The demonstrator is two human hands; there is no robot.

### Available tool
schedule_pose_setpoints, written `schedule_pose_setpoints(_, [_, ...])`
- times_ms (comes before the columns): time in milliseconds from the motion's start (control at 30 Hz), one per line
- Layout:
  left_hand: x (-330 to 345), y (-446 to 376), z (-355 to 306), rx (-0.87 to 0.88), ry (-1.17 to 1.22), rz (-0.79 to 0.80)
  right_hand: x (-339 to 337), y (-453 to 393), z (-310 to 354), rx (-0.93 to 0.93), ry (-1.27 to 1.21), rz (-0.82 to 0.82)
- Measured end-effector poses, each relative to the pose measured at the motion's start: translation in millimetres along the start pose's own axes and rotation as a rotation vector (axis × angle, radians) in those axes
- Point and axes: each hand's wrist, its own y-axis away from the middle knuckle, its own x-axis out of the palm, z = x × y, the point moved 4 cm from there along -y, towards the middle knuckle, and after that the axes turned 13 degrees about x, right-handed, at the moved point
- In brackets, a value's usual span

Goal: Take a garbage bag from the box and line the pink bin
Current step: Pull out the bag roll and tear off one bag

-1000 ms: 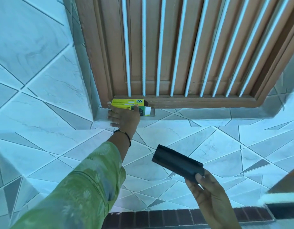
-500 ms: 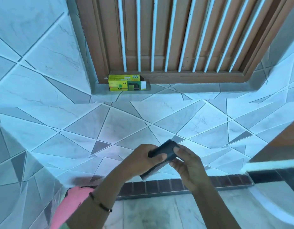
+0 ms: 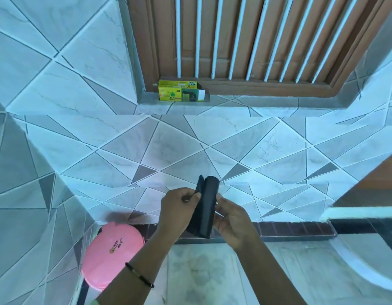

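A black garbage bag roll (image 3: pixel 207 208) stands nearly upright between my two hands, low in the middle of the view. My left hand (image 3: pixel 178 208) pinches a loose black edge on the roll's left side. My right hand (image 3: pixel 231 221) cups the roll from the right. The yellow-green bag box (image 3: pixel 179 91) lies on the tiled window ledge, far from both hands, with its right end flap open. The pink bin (image 3: pixel 112 254) sits on the floor at lower left with its pink lid closed, partly behind my left forearm.
A wooden window frame (image 3: pixel 256 84) with white bars fills the top. Grey-white tiled wall (image 3: pixel 146 148) lies below the ledge. A dark brick-patterned skirting strip (image 3: pixel 289 230) runs along the floor. A white curved fixture (image 3: pixel 366 274) is at lower right.
My left hand left the box on the ledge and came down to the roll. The roll turned from lying flat to nearly upright, and a loose edge now shows. The view tilted down, showing the pink bin.
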Motion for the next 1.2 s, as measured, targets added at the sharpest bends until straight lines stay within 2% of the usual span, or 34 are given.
schedule_pose_setpoints(233, [0.5,3.6,15.3,-0.158,0.249,0.014,-5.6,4.8,-22.0,0.190,0.112,0.061])
schedule_pose_setpoints(633, [-32.4,2.7,44.9,-0.264,0.382,-0.008,-48.8,5.9,11.7,0.174,0.194,0.074])
schedule_pose_setpoints(967, [-61.4,1.6,66.8,-0.288,0.316,-0.125,-67.1,9.8,27.9,0.098,0.249,0.013])
schedule_pose_setpoints(1033, [-58.4,2.8,63.3,-0.248,0.124,-0.172,-58.2,11.1,26.1,0.080,0.270,0.011])
schedule_pose_setpoints(1100, [-51.9,4.9,51.2,-0.129,-0.046,-0.193,-45.3,12.5,22.9,0.071,0.277,0.047])
schedule_pose_setpoints(1133, [-46.2,4.6,43.4,-0.030,-0.071,-0.169,-37.1,14.7,21.0,0.071,0.286,0.075])
schedule_pose_setpoints(1200, [-24.0,5.3,28.1,0.153,-0.070,0.037,-19.8,18.7,15.2,0.085,0.307,0.148])
